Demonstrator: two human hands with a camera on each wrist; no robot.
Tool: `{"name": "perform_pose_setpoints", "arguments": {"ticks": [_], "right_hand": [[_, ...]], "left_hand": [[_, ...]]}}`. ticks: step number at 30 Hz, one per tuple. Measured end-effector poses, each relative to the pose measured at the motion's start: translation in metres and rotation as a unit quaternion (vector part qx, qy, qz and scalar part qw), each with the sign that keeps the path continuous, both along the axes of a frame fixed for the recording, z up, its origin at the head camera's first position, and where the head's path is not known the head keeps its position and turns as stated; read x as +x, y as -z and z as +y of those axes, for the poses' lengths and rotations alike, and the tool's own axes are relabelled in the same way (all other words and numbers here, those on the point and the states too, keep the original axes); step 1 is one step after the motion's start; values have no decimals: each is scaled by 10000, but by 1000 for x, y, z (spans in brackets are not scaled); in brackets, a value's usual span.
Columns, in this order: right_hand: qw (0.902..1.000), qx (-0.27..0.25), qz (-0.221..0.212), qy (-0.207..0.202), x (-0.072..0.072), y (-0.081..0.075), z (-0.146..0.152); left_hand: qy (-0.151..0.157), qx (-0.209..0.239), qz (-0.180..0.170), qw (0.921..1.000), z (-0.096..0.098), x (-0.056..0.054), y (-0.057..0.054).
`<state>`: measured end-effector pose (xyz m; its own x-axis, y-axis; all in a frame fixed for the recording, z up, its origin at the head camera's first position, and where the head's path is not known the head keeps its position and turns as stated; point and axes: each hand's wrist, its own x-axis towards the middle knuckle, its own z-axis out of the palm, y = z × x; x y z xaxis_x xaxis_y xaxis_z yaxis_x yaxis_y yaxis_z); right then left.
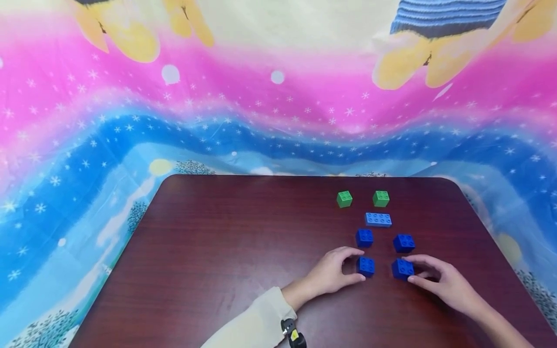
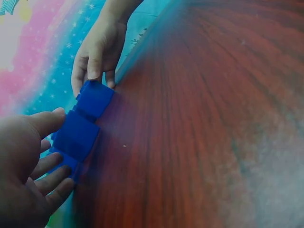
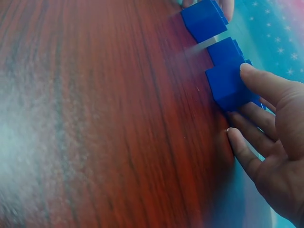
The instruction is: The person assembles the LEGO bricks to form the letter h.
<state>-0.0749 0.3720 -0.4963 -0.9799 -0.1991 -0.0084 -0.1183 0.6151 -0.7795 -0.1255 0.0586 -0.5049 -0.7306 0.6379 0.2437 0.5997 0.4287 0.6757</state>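
Four dark blue square toy bricks stand in two pairs on the table. My left hand curves around the near left blue brick, thumb and fingers spread to either side; in the left wrist view a gap shows between thumb and brick. With thumb and forefinger my right hand pinches the near right blue brick, which rests on the table. Beyond these sit the far left blue brick and the far right blue brick, both untouched. In the right wrist view the thumb touches the gripped brick.
Behind the dark blue bricks lies a long light blue brick. Two green bricks, one on the left and one on the right, stand near the back edge of the brown table. A patterned cloth hangs behind.
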Motion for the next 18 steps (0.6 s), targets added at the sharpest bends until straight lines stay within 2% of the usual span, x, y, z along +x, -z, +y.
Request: {"name": "perform_pose_setpoints", "arguments": {"ticks": [8, 18], "right_hand": [[10000, 65, -1, 65, -1, 0, -1], [9991, 397, -104, 133, -3, 0, -3]], "left_hand": [[-69, -4, -57, 10000, 4, -1, 5], [-182, 297, 8, 9994, 8, -3, 8]]}}
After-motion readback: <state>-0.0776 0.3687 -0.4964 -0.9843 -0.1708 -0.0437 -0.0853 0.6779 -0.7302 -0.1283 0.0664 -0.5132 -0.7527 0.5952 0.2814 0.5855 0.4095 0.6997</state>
